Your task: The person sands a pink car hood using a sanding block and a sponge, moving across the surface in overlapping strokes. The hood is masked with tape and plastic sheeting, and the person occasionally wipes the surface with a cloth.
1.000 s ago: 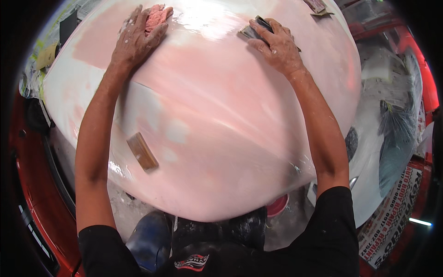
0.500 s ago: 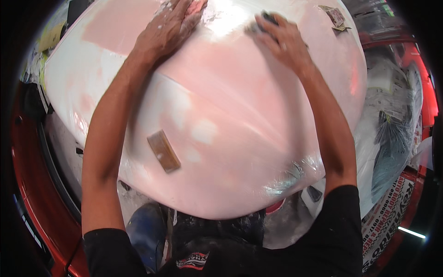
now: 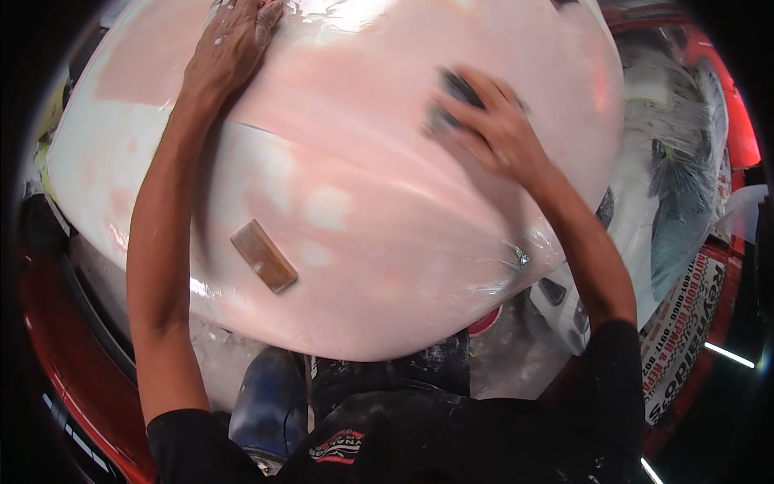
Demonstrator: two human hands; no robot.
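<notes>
A wet, glossy car hood (image 3: pixel 363 234), white with pink patches, spreads out in front of me. My right hand (image 3: pixel 496 121) is closed round a dark sanding block (image 3: pixel 461 87), pressed against the right half of the hood and blurred by motion. My left hand (image 3: pixel 230 44) rests at the far left of the hood. Under its fingertips shows a bit of a pinkish-red, soft-looking thing (image 3: pixel 266 3), mostly cut off by the upper edge. A brown rectangular block (image 3: pixel 264 256) lies on the hood between my forearms, touched by neither hand.
To the left stands a dark red car body (image 3: pixel 48 323). Plastic-wrapped parts (image 3: pixel 677 161) and a printed banner (image 3: pixel 685 331) are at the right. A blue drum-like container (image 3: pixel 270 399) sits by my legs, below the hood's near edge.
My right hand has slid the sanding block nearer to me. My left hand appears farther left and higher, as the whole view has shifted. The brown block stays on the hood.
</notes>
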